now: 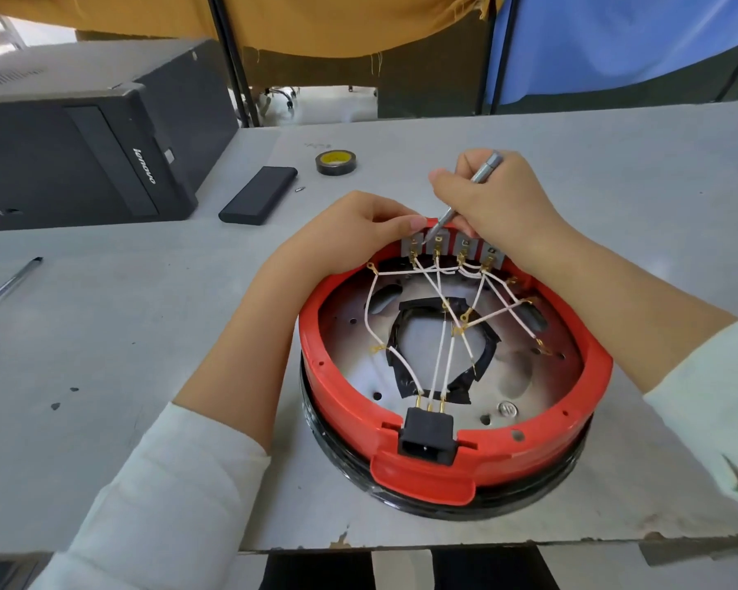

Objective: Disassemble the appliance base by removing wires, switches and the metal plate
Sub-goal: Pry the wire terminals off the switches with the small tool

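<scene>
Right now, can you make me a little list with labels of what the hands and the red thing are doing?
left hand: holds the far rim of the red base
right hand: grips a thin silver screwdriver
screwdriver tip: at the row of switches
wires: white, still joined to the switches and the black plug socket
metal plate: still inside the base
table: tape roll, black case

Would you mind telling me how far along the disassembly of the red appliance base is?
Early stage. Done: the red base lies open, its inside exposed. In hand: the right hand works a screwdriver at the switch row while the left hand steadies the rim. Left: the white wires remain attached, the switches sit in place, and the metal plate is still inside.
</scene>
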### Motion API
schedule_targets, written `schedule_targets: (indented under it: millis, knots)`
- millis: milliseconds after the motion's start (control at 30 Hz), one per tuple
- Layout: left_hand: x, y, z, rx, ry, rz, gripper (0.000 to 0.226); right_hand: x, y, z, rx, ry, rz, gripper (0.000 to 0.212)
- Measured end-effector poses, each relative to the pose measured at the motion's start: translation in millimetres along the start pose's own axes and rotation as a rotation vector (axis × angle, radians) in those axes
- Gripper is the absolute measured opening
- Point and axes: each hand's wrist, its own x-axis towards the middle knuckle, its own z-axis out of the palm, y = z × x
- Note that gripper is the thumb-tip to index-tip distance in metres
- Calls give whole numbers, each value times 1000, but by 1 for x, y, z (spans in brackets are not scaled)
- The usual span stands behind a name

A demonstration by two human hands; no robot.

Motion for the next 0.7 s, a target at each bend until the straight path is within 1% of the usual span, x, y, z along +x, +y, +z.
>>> schedule_targets:
  millis: [67,133,433,500,600,700]
  knots:
    - [-1,-1,0,-42,19,4,15,-1,0,0,-69,-7,-21,35]
    - [-1,-1,0,-55,35,-2,16,-2,0,0,-82,-8,-41,34]
    - [-1,-2,0,-27,50,-3,21,-6,-2,6,-126,10,-130,40]
    - [-1,-1,1,-12,57,-4,22,-4,-2,7,-122,-1,-108,39]
    - [-2,0,1,26,45,-6,24,6,-6,7,-97,-56,2,36]
    - [-2,1,-1,47,16,-1,25,14,-10,7,-136,-99,83,33]
